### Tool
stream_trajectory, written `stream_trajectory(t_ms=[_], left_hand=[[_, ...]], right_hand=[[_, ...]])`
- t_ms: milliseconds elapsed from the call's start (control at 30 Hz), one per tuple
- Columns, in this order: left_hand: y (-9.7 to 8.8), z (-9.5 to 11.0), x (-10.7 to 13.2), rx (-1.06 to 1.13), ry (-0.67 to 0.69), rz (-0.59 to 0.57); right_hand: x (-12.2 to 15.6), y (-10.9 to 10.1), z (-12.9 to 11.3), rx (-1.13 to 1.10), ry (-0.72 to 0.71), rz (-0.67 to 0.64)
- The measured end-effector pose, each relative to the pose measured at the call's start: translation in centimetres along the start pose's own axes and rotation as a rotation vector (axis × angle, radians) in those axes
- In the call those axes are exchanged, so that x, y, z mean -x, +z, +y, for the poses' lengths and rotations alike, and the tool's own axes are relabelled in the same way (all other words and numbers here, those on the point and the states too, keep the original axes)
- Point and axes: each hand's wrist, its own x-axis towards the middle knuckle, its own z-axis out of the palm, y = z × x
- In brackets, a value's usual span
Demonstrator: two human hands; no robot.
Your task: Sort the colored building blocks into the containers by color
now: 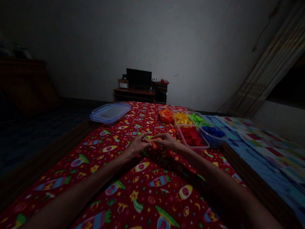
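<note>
Both my hands meet over the middle of a red patterned cloth (152, 200). Between them is an orange toy building brick piece (156, 144), partly covered by fingers. My left hand (138, 143) closes on its left side with thumb and fingers. From the right, my right hand (166, 140) pinches the same piece. A few loose bits lie in the shadow just under the hands, too dark to make out. To the right stand clear tubs of bricks sorted by colour: orange (166, 116), yellow (183, 118), green (197, 119), red (192, 136) and blue (213, 133).
Blue-rimmed clear lids (111, 113) lie at the table's far left. Behind the table, a monitor (139, 79) sits on a low desk (135, 91) against the wall. A bed with a blue sheet (257, 159) is on the right, and a wooden cabinet (23, 86) on the left.
</note>
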Motion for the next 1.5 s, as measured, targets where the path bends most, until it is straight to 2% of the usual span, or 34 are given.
stream_trajectory(t_ms=[67,233,300,367,467,600,700,800,900,1000,1067,1167,1233,1367,1500], left_hand=[[0.4,0.0,0.2,0.080,-0.067,-0.016],[0.6,0.3,0.7,0.147,-0.092,-0.008],[0.6,0.4,0.7,0.121,-0.099,-0.010],[0.5,0.5,0.6,0.081,-0.083,0.003],[-0.1,0.9,0.5,-0.024,0.047,0.081],[-2.3,1.0,0.2,-0.270,0.209,0.238],[-4.2,-0.2,-0.3,-0.383,0.205,0.307],[-5.5,-2.1,-0.8,-0.410,0.181,0.361],[-6.0,-3.5,-1.1,-0.470,0.169,0.417],[-6.2,-3.9,-1.1,-0.541,0.144,0.446],[-6.3,-3.8,-1.1,-0.569,0.128,0.442],[-6.3,-3.7,-1.2,-0.581,0.109,0.431],[-6.2,-3.6,-1.3,-0.586,0.101,0.426],[-6.1,-3.3,-1.2,-0.599,0.100,0.410],[-6.0,-3.3,-1.1,-0.642,0.135,0.423]], right_hand=[[0.5,0.8,-0.2,-0.108,0.019,-0.040],[1.7,1.6,-0.6,-0.291,0.062,-0.197],[1.6,1.6,-0.6,-0.266,0.066,-0.189],[1.1,1.0,-0.4,-0.135,0.022,-0.105],[-0.5,-1.2,-0.2,0.104,-0.044,0.018],[-4.1,-6.4,-0.3,0.187,0.072,0.064],[-8.0,-10.5,-0.3,0.231,0.076,0.175],[-12.2,-13.2,-0.3,0.370,0.102,0.309],[-15.9,-14.8,-0.2,0.495,0.162,0.366],[-18.0,-15.7,0.3,0.534,0.196,0.334],[-18.0,-16.0,0.6,0.615,0.156,0.349],[-16.0,-15.8,0.7,0.757,0.032,0.377],[-13.9,-15.2,0.6,0.822,-0.013,0.281],[-9.6,-13.2,0.3,0.993,-0.071,0.009],[-7.2,-11.4,1.2,1.192,-0.118,-0.129]])
